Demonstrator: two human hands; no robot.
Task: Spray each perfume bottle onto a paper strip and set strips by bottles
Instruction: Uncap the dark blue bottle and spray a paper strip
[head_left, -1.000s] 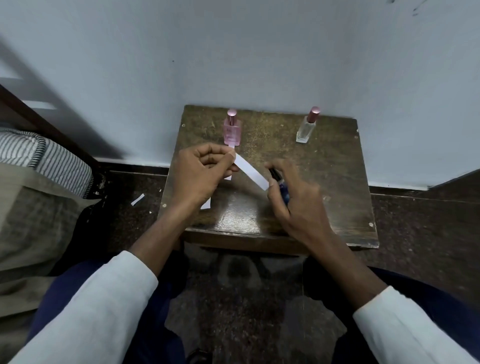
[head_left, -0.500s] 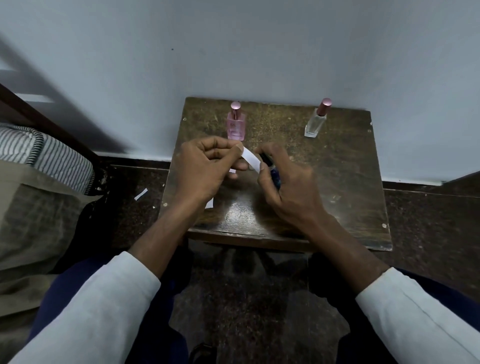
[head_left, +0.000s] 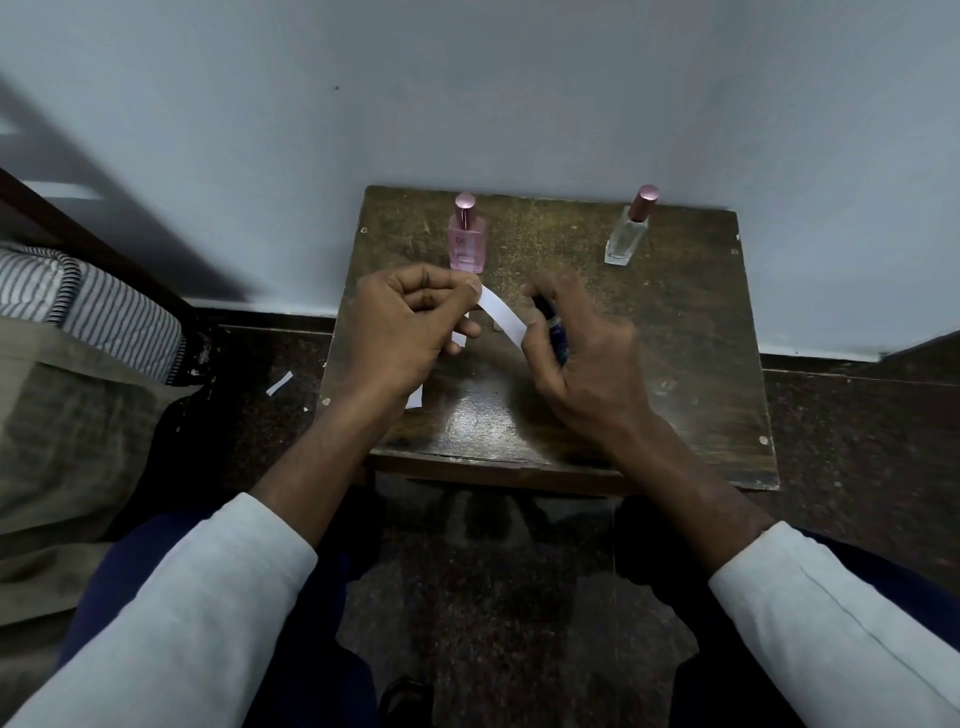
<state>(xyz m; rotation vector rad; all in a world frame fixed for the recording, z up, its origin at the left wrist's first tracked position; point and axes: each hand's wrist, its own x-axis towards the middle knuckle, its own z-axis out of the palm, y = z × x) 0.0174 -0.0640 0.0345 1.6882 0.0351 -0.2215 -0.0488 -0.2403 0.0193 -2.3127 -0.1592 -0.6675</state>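
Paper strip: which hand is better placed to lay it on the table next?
Left. The left hand already pinches the paper strip; the right hand is wrapped round the dark blue bottle.

Both forearms reach forward over the small wooden table (head_left: 675, 332). The left hand (head_left: 400, 332) hovers above its left half, thumb and forefinger pinched together, other fingers curled. The right hand (head_left: 587, 364) hovers near its middle, fingers wrapped in a grip.

two bottles (head_left: 466, 236) (head_left: 629, 228) at table's (head_left: 691, 332) far edge, well apart, paper strip (head_left: 500, 315) held before the left one
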